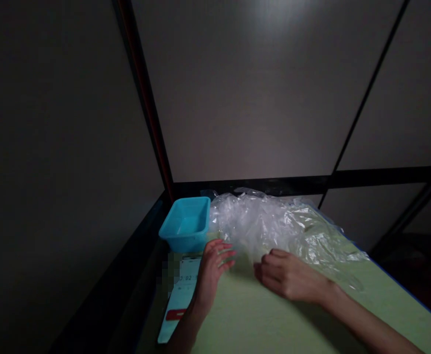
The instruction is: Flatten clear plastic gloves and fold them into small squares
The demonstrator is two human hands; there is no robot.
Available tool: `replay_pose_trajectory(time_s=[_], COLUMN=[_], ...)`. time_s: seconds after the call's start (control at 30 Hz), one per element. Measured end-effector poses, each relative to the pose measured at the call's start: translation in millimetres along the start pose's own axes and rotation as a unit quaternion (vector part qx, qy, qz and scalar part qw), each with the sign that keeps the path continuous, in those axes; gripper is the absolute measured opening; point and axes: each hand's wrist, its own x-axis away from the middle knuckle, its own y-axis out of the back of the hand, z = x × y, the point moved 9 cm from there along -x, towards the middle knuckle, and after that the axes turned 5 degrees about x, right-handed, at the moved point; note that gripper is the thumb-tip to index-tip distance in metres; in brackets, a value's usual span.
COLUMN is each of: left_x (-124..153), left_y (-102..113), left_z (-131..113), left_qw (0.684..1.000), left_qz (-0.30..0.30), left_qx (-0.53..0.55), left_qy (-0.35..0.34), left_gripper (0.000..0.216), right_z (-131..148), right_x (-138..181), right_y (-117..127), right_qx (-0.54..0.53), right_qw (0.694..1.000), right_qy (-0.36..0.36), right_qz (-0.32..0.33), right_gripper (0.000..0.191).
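Observation:
A heap of crumpled clear plastic bags [260,216] spreads over the far part of the green tabletop. My right hand [284,275] is closed at the near edge of the heap, its fingers curled on a thin clear plastic bag [249,251]; what lies inside the fist is mostly hidden. To its left, my left hand [213,268] is raised with the fingers apart and slightly bent, holding nothing. It is just in front of the blue plastic basin and partly covers a phone.
The blue basin [184,241] stands at the back left corner of the table [260,324]. A phone [182,295] showing a timer lies along the left edge. Pale wall panels [245,108] rise behind the table, and its right edge has blue trim.

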Motion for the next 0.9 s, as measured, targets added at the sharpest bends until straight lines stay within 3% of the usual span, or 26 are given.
replay_pose_trajectory(time_s=[0.13,0.23,0.33,0.43,0.53,0.6,0.67,0.73,0.8,0.83,0.9], left_x=[12,29,46,50,49,52,59,67,71,71,66], left_y=[6,11,10,17,20,13,2,-14,-26,-29,-28], left_z=[10,8,12,20,27,32,35,35,36,37,42], left_qw=[0.993,0.982,0.958,0.937,0.928,0.927,0.922,0.910,0.890,0.878,0.858], left_qz=[0.074,0.108,0.130,0.097,0.113,0.166,0.226,0.280,0.321,0.332,0.328], left_qx=[-0.028,-0.134,-0.246,-0.330,-0.350,-0.322,-0.275,-0.240,-0.259,-0.286,-0.353], left_qy=[0.088,0.076,0.067,0.062,0.061,0.098,0.151,0.187,0.195,0.192,0.176], left_gripper=[0.057,0.058,0.060,0.065,0.062,0.063,0.065,0.067,0.064,0.061,0.053], right_z=[56,81,99,106,78,33,-8,-21,-14,-11,-10], right_x=[15,21,20,17,15,24,44,54,56,58,64], right_y=[-38,-54,-54,-45,-29,-20,-22,-41,-63,-71,-83], right_qx=[-0.027,-0.061,-0.084,-0.155,-0.279,-0.343,-0.406,-0.509,-0.619,-0.650,-0.663], right_qw=[0.996,0.993,0.991,0.981,0.958,0.920,0.851,0.786,0.726,0.705,0.694], right_qy=[0.042,0.043,0.063,0.073,-0.029,-0.186,-0.324,-0.345,-0.300,-0.285,-0.281], right_qz=[0.077,0.092,0.085,0.088,0.062,-0.007,-0.070,-0.053,0.002,0.014,0.026], right_gripper=[0.020,0.019,0.017,0.010,0.013,0.015,0.015,0.047,0.071,0.079,0.078])
